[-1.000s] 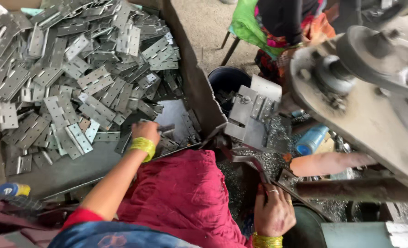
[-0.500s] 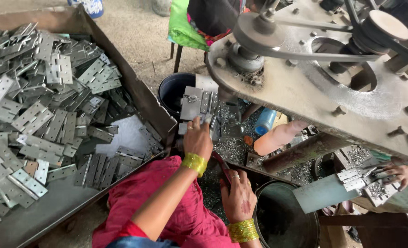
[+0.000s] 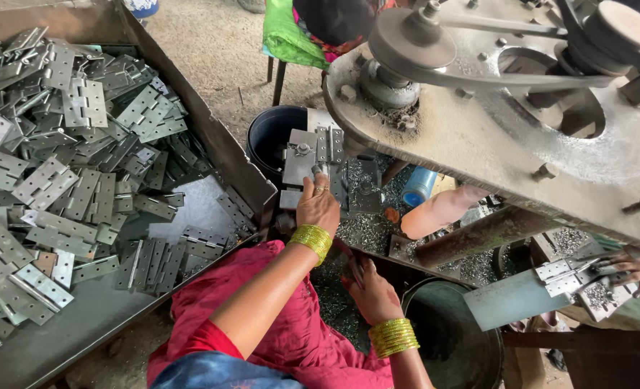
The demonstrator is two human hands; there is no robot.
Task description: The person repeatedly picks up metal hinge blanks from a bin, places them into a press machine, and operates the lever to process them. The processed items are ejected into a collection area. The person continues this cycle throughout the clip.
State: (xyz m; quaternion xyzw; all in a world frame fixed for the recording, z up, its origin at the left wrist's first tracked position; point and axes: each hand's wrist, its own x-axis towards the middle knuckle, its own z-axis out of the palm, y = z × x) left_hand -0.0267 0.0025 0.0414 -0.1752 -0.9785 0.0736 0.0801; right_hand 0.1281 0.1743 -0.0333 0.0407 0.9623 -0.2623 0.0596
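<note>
The left hand (image 3: 318,205) covers the lower part of the hinge (image 3: 321,171) it presses on the metal plate (image 3: 313,155), so how the fingers grip it can't be told. The right hand (image 3: 372,292) shows only its back; whatever the fingers touch among the shavings is hidden. The tray of hinges (image 3: 75,166) runs off the left and top edges. The machine disc (image 3: 522,122) is cut by the top and right edges and hides what lies beneath it. Another person's hand (image 3: 633,268) sits at the right edge, arm out of frame.
</note>
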